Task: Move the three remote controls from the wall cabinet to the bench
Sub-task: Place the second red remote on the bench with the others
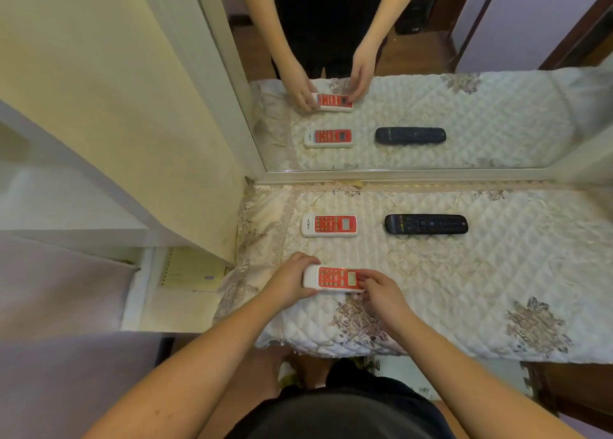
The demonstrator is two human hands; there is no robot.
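Both hands grip one white remote control with a red button face (333, 278) lying on the quilted cream worktop (464, 289): left hand (288, 281) clamped on its left end, right hand (381, 291) on its right end. A second matching white-and-red remote (329, 225) and a black slim remote (426, 224) lie apart behind it, near the mirror (398, 74).

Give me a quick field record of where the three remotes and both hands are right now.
surface: quilted cream floral bench cover, mirror behind it
remote 1: white remote with red face, lying flat, far left, untouched
remote 2: long black remote, lying flat, right of remote 1, apart from it
remote 3: second white and red remote, near the front edge, held at both ends
left hand: gripping remote 3's left end
right hand: fingers on remote 3's right end
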